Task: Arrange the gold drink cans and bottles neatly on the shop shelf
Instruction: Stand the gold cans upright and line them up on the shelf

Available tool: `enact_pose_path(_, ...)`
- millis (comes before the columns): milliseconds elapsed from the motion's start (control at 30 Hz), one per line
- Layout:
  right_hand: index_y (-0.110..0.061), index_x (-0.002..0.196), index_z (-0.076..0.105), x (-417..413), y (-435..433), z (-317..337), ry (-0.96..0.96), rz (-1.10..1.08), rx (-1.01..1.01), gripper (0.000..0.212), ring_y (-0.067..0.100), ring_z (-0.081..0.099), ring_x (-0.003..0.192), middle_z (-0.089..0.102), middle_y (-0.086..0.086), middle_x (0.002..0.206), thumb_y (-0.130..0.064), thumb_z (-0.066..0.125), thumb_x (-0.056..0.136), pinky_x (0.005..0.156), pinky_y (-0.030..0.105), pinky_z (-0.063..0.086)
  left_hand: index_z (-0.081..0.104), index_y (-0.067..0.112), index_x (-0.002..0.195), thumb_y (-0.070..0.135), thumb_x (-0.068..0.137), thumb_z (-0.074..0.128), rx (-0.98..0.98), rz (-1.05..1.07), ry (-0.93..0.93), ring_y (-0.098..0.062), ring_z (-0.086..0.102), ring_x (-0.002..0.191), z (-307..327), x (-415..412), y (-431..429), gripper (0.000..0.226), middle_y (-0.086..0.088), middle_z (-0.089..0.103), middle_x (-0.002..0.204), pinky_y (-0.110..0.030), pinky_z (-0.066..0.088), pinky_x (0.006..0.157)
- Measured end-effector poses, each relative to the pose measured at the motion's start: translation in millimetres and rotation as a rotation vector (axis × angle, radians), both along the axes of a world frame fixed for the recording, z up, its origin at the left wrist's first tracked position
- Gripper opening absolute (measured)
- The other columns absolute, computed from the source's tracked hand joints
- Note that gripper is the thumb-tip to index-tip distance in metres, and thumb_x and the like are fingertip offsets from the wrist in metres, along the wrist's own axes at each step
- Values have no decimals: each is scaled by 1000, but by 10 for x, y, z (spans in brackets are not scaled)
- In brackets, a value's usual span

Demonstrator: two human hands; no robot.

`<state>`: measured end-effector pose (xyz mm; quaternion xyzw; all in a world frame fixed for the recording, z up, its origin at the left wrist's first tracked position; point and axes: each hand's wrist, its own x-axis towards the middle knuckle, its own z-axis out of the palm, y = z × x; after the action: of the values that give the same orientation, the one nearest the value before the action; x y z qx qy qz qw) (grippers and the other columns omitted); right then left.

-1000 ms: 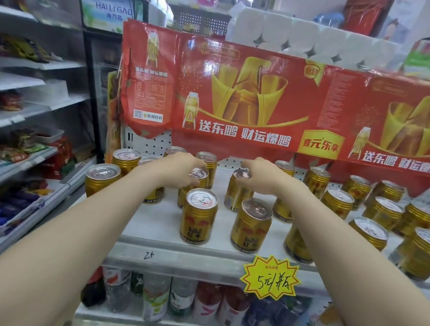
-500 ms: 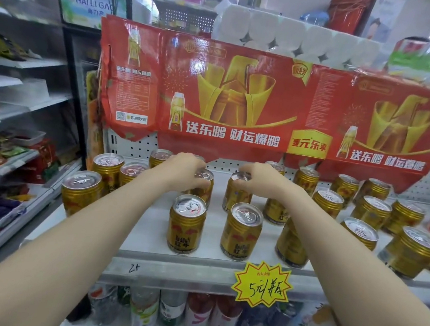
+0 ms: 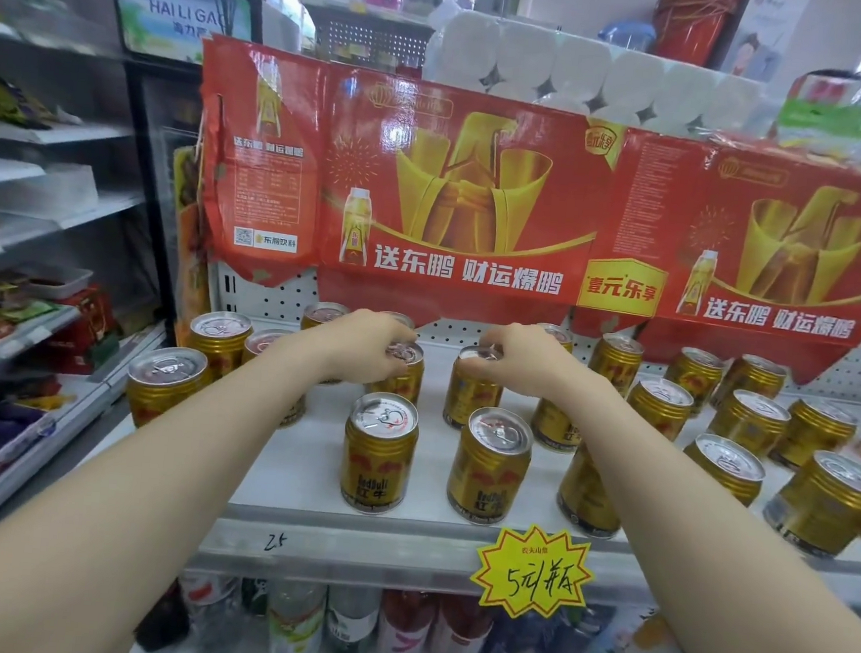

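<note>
Gold cans stand on the shelf; your left hand grips one rear can by its top, your right hand grips the neighbouring can likewise.

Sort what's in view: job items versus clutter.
Job: gold metal drink cans on white metal shelf; left hand and right hand each grip one by its top.
Clutter: red cardboard banner, white paper rolls, yellow star price tag, plastic bottles below.
</note>
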<state>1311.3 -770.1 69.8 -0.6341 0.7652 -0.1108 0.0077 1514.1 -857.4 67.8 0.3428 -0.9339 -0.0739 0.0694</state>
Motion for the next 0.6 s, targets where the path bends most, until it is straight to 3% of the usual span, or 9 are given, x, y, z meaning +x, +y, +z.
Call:
enact_pose_path(200,-7,107,68,14,-22,-9,-3,35,2,43,27,65,89,71,11,99,-46,56,92,71,37,53,56,14,136,40,95,57,-71,9,55,-27,52,123,-42,5,17,48,-7,58,137,-36,44,97)
enact_pose_path(333,-8,98,68,-3,-19,-15,-5,22,-9,43,24,62,80,69,10,90,-49,58,91,59,32,43,48,16,144,34,97,59,8,-31,59,-24,47,131,-32,1,12,51,-2,51,145,-35,40,103)
enact_pose_path(600,-7,91,68,-18,-37,-28,-10,14,-28,47,21,57,68,68,10,81,-54,60,89,55,30,38,47,17,145,29,98,57,4,-48,29,-25,47,130,-34,-14,-17,50,-2,51,145,-36,40,103)
